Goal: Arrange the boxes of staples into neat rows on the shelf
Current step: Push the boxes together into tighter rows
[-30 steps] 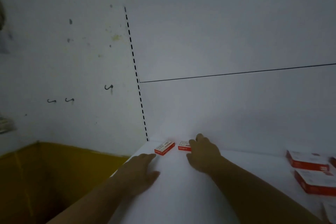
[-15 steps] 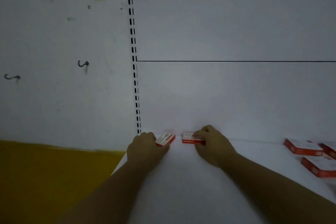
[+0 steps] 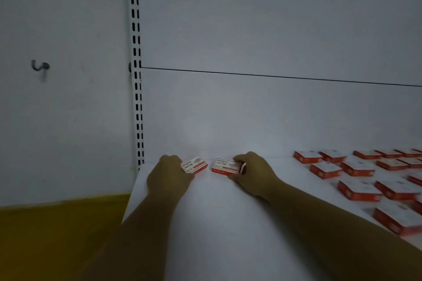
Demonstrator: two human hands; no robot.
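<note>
Head view is showing the left grip (image 3: pixel 169 180) holding the left box (image 3: pixel 194 164), lying askew at the back left of the shelf (image 3: pixel 228 223). The right grip (image 3: pixel 253 173) is pinching the right box (image 3: pixel 225 165), lying crosswise. Their red-and-white labels are blurring beyond reading.

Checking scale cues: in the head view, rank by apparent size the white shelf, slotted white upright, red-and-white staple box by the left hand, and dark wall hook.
Largest: white shelf
slotted white upright
then red-and-white staple box and dark wall hook, too alike to rank
</note>
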